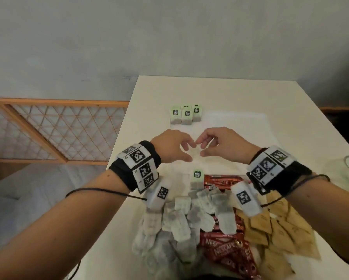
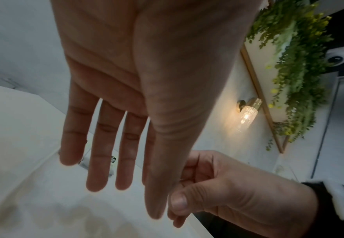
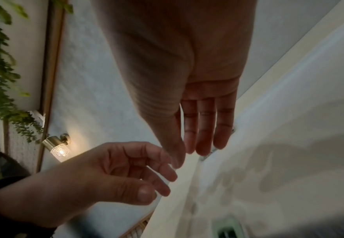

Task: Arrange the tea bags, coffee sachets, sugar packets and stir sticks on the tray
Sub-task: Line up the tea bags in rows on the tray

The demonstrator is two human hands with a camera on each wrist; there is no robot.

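While three green-labelled tea bags (image 1: 185, 115) stand in a row at the far left of the white tray (image 1: 240, 126), a fourth (image 1: 198, 176) lies nearer, beside red coffee sachets (image 1: 222, 181). Loose white tea bags (image 1: 181, 221), more red sachets and brown sugar packets (image 1: 278, 231) are heaped at the near edge of the white tabletop (image 1: 303, 122) — a grey wall (image 1: 169, 37) and a wooden lattice screen (image 1: 54, 130) lie beyond. Left hand (image 1: 172, 146) and right hand (image 1: 222, 145) hover over the tray, fingers loosely curled, tips almost meeting — neither visibly holds anything.
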